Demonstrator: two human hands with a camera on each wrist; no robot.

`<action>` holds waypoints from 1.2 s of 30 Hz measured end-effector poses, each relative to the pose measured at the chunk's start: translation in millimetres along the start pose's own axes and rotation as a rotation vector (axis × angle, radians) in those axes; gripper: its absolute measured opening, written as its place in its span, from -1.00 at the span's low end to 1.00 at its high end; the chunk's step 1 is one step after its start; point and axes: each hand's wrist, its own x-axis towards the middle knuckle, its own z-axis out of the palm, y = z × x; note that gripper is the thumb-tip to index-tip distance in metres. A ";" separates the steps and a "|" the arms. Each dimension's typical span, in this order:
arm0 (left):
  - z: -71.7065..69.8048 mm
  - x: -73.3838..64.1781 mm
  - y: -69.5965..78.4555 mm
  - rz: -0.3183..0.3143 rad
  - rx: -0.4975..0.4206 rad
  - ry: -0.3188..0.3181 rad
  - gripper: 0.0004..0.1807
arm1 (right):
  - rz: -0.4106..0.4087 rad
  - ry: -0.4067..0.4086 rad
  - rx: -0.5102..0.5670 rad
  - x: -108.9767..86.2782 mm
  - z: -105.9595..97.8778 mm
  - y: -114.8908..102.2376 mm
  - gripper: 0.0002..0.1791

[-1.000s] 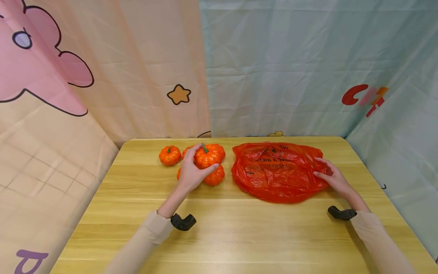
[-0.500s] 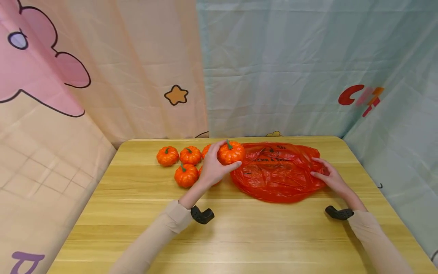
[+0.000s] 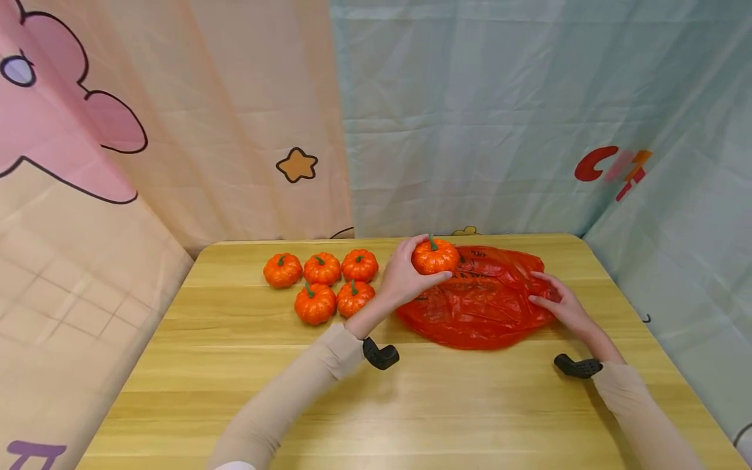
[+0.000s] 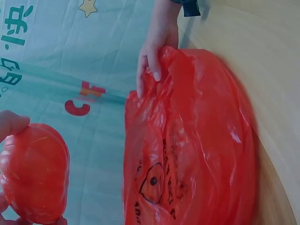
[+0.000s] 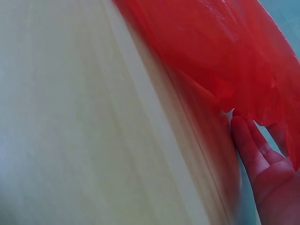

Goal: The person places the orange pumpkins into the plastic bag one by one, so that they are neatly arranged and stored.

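In the head view my left hand [image 3: 405, 277] grips a small orange pumpkin [image 3: 436, 258] with a green stem. It is raised over the left part of a red plastic bag [image 3: 476, 313]. The left wrist view shows this pumpkin [image 4: 36, 173] from its smooth side, thumb and fingertips around its edge. My right hand [image 3: 566, 307] holds the bag's right end. From the left wrist, the bag's film [image 4: 206, 126] looks bunched between thumb and fingers of the right hand [image 4: 161, 40]. In the right wrist view, the right hand's fingers [image 5: 251, 145] are partly hidden by the bag [image 5: 211, 47].
Several more pumpkins stand left of the bag in two rows, such as a back-row pumpkin [image 3: 282, 270] and a front-row pumpkin [image 3: 315, 304]. All are on a wooden table [image 3: 446, 405]. Printed curtains [image 3: 458, 130] hang behind and at both sides.
My left hand has carried its pumpkin right, from above the other pumpkins to over the bag, uncovering those beneath. The right hand stays at the bag's right end.
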 end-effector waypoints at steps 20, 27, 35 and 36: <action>69.3 32.6 -0.9 -0.057 0.000 -0.027 -0.19 | 0.027 -0.007 0.007 1.9 0.6 0.8 -0.38; 98.0 35.8 -6.9 -0.109 0.009 -0.061 -0.19 | 0.030 -0.007 0.014 1.4 -0.5 0.4 -0.38; 124.7 38.7 -12.0 -0.155 0.009 -0.075 -0.21 | 0.032 0.001 0.041 0.7 0.5 2.4 -0.39; 127.3 39.4 -12.6 -0.157 0.011 -0.074 -0.21 | 0.031 -0.002 0.042 0.7 0.5 3.1 -0.39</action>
